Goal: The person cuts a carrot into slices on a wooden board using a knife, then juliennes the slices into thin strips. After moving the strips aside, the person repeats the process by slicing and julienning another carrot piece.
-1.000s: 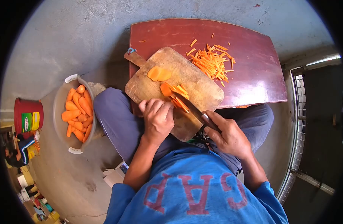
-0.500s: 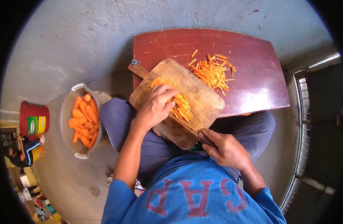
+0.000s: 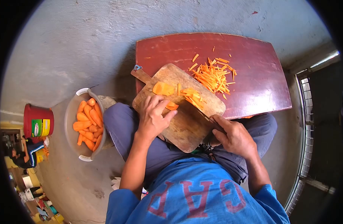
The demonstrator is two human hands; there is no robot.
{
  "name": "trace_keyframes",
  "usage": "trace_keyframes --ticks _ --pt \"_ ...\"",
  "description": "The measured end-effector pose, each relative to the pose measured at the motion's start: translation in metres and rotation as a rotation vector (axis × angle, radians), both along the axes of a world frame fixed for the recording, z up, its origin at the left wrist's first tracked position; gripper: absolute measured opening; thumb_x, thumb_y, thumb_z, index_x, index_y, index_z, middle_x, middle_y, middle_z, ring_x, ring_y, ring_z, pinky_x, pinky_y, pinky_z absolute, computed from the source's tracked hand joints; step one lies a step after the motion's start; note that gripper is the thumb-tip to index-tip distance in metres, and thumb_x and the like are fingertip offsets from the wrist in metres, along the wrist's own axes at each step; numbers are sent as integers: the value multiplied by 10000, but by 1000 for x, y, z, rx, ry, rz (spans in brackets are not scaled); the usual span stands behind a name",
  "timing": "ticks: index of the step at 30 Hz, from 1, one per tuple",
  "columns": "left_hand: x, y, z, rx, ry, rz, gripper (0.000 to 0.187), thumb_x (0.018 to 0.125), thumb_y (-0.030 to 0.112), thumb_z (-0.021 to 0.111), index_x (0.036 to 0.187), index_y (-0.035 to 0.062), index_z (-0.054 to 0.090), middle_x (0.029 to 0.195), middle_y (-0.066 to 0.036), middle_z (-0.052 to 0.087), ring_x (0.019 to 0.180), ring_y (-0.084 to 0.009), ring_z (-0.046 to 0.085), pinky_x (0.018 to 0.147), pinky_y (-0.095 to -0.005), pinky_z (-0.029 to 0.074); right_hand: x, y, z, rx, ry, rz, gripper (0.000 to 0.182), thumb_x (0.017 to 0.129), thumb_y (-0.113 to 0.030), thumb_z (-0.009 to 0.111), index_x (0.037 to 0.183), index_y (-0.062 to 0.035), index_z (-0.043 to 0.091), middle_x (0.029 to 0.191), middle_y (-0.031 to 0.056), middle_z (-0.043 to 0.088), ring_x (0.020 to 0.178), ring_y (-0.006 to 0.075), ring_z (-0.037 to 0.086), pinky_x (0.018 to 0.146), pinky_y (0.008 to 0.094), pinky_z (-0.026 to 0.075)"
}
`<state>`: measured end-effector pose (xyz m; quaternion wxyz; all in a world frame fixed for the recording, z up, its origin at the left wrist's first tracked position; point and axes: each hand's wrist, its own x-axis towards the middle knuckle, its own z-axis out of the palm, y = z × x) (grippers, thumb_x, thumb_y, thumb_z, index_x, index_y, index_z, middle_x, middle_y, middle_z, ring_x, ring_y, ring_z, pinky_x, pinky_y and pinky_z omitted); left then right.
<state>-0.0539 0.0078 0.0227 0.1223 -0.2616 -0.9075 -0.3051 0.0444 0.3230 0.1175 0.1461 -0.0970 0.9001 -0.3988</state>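
A wooden cutting board [image 3: 201, 89] slants from the table edge over my crossed legs. My left hand [image 3: 153, 114] is at its left side, fingers bent around a carrot slice [image 3: 172, 106] near thumb and index finger. Right of the board's middle, my right hand [image 3: 234, 135] grips a knife [image 3: 207, 115] by its handle. The blade points up and left, beside cut carrot sticks [image 3: 194, 98]; it is seen nearly edge-on. Flat carrot slices [image 3: 163, 89] lie above my left fingers. A heap of carrot sticks [image 3: 213, 76] rests on the table beyond the board.
The red table [image 3: 253, 74] stands against a pale blue wall. On the floor at left is a grey basin [image 3: 69, 123] of whole carrots [image 3: 91, 123], beside a red bucket [image 3: 31, 119]. A person [image 3: 23, 155] is farther left. A metal-grid door [image 3: 306, 123] is at right.
My left hand has come off the cut sticks and moved down to a carrot slice. The knife has moved up and right, and the sticks on the board now lie farther up and right.
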Motion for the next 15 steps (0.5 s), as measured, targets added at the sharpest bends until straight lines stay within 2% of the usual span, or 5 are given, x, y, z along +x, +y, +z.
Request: trace_keyframes --ticks 2,9,12,15 --pt "-1 8 -1 7 18 7 362 886 164 953 1176 -8 820 1231 -144 721 1192 -388 661 1015 -503 579 -2 6 3 21 -17 39 451 1070 -104 749 1491 24 653 1176 315 801 1134 517 784 928 552 626" --pt "2 11 -7 9 -33 -46 277 912 89 892 1155 -20 816 1211 -157 711 1155 -401 653 1023 -520 577 -17 0 0 -31 -107 67 450 1102 -146 750 1502 45 672 1296 299 812 1218 492 788 996 505 630" --pt "10 13 -3 4 -36 -23 266 918 73 879 1156 -26 814 1206 -159 711 1135 -403 650 1009 -522 579 -38 -3 -18 -106 26 61 478 1116 -171 742 1533 47 661 1298 284 822 1234 477 793 1018 478 633" --pt "11 13 -6 16 -27 -15 276 917 75 888 1163 -27 818 1212 -161 715 1126 -402 659 1000 -519 584 -68 18 -39 -130 142 14 448 1152 -205 720 1510 62 682 1195 267 827 1163 303 827 1012 430 625"
